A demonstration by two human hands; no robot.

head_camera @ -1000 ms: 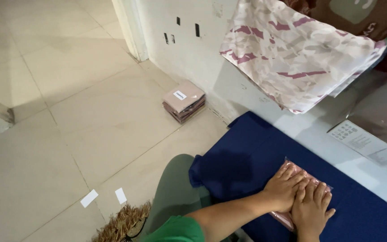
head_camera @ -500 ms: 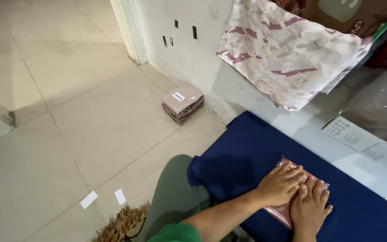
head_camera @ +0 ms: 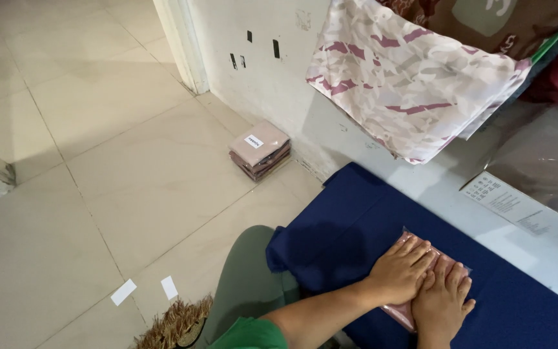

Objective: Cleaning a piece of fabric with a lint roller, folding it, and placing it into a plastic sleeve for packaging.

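Nearest to me I see my left hand (head_camera: 400,271) and my right hand (head_camera: 442,302) lying side by side, both pressed flat on a pink packet (head_camera: 421,281) in clear wrap. The fingers (head_camera: 421,249) of both hands are stretched out straight and close together, resting on top of the packet and closed round nothing. The left hand overlaps the edge of the right one. The packet lies on a dark blue cloth (head_camera: 356,220) spread over the table (head_camera: 550,258), near the cloth's middle, with most of it hidden under my palms. Down by my knee I see a straw-coloured brush (head_camera: 175,323) on the tiled floor (head_camera: 98,161), and two small white paper slips (head_camera: 146,289) just beside it. Further off, a stack of pinkish folded packets (head_camera: 260,150) with a white label sits on the floor against the wall. A printed white sheet (head_camera: 511,203) lies on the table past the cloth. Above it hangs a patterned pink and white fabric (head_camera: 414,84)
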